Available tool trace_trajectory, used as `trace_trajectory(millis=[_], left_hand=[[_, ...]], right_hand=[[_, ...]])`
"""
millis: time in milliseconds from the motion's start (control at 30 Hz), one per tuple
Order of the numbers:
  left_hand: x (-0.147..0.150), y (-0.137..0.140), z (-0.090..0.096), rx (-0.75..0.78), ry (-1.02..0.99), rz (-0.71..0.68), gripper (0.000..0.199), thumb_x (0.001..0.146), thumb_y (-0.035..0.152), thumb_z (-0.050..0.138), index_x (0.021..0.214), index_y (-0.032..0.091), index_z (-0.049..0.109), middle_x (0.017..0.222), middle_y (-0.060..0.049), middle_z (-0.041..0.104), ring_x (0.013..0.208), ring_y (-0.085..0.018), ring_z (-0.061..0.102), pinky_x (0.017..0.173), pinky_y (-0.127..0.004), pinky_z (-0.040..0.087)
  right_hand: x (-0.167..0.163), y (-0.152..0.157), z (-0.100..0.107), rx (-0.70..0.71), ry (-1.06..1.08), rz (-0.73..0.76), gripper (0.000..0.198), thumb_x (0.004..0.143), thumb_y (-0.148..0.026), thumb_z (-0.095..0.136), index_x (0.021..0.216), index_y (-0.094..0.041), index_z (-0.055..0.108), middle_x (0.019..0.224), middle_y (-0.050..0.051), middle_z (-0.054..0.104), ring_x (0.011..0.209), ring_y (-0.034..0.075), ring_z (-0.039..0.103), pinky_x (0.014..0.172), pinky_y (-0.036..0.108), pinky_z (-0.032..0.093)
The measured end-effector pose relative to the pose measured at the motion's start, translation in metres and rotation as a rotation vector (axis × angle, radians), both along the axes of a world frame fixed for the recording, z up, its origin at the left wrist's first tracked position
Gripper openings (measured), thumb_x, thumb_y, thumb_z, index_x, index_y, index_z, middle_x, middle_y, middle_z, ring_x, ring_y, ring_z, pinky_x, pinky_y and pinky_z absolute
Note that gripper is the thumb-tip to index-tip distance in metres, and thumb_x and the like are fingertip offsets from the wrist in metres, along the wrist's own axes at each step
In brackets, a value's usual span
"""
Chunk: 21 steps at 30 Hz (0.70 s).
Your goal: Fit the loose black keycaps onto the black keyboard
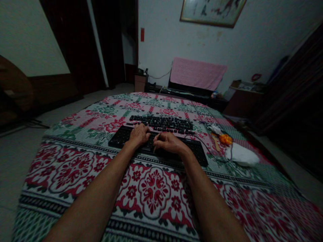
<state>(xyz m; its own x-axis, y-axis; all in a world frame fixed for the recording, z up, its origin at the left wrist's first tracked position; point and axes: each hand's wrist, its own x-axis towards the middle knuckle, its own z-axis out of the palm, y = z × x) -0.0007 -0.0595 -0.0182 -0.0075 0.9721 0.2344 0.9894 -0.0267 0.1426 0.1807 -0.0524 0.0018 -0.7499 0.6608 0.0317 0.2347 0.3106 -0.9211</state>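
Note:
A black keyboard base [195, 149] lies across the patterned cloth in front of me, its keycaps apparently off. Behind it, loose black keycaps [174, 122] are laid out in rows. My left hand [138, 135] rests on the base left of its middle, fingers stretched forward and a little apart. Just right of the middle, my right hand [168, 142] is over the base with thumb and fingers pinched together. A thin, pale tip seems to point down from that pinch, too small and dark to name. Both hands cover part of the base.
To the right lie a black cable [210, 151], an orange bunched item [225, 139], a flat wooden stick [216, 144] and a white bag or cloth [243, 155]. A pink towel [198, 72] hangs over something at the far wall. The patterned cloth [83, 164] covers the wide surface.

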Motion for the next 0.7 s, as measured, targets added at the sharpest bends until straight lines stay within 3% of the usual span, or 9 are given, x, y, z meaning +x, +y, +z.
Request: trace_trajectory(millis=[100, 233, 333, 567, 700], left_hand=[[0.003, -0.001, -0.003, 0.026, -0.003, 0.031, 0.028, 0.085, 0.035, 0.047, 0.101, 0.021, 0.065, 0.109, -0.009, 0.055, 0.104, -0.026, 0.048, 0.088, -0.035, 0.043], [0.006, -0.004, -0.006, 0.072, -0.012, 0.033, 0.026, 0.084, 0.033, 0.047, 0.101, 0.021, 0.063, 0.109, -0.009, 0.055, 0.104, -0.026, 0.048, 0.088, -0.036, 0.043], [0.006, -0.005, -0.007, 0.084, -0.014, 0.028, 0.025, 0.084, 0.032, 0.048, 0.102, 0.021, 0.062, 0.108, -0.009, 0.055, 0.104, -0.026, 0.048, 0.088, -0.036, 0.042], [0.009, -0.008, -0.003, 0.067, 0.009, 0.031, 0.027, 0.085, 0.030, 0.046, 0.103, 0.018, 0.061, 0.109, -0.011, 0.054, 0.106, -0.026, 0.047, 0.089, -0.035, 0.041], [0.012, -0.012, -0.001, 0.057, 0.035, 0.030, 0.027, 0.085, 0.031, 0.045, 0.104, 0.017, 0.060, 0.108, -0.011, 0.054, 0.104, -0.026, 0.047, 0.087, -0.036, 0.041]], right_hand=[[-0.002, -0.004, 0.007, 0.074, -0.042, -0.006, 0.011, 0.075, -0.023, 0.059, 0.081, -0.013, 0.059, 0.066, -0.001, 0.063, 0.060, 0.010, 0.056, 0.059, 0.020, 0.042], [-0.007, -0.015, 0.022, 0.361, -0.188, -0.020, 0.006, 0.075, -0.016, 0.060, 0.079, -0.014, 0.063, 0.061, -0.003, 0.058, 0.056, 0.008, 0.048, 0.055, 0.019, 0.035], [-0.010, -0.020, 0.030, 0.495, -0.277, -0.020, 0.007, 0.075, -0.014, 0.060, 0.079, -0.014, 0.065, 0.059, -0.003, 0.057, 0.054, 0.008, 0.047, 0.055, 0.020, 0.033], [-0.013, -0.026, 0.031, 0.589, -0.343, -0.028, 0.008, 0.075, -0.014, 0.060, 0.080, -0.015, 0.066, 0.062, -0.001, 0.061, 0.056, 0.010, 0.050, 0.056, 0.022, 0.032], [-0.015, -0.032, 0.047, 0.643, -0.324, -0.045, 0.007, 0.075, -0.014, 0.059, 0.076, -0.013, 0.065, 0.060, 0.000, 0.059, 0.055, 0.010, 0.048, 0.054, 0.022, 0.031]])
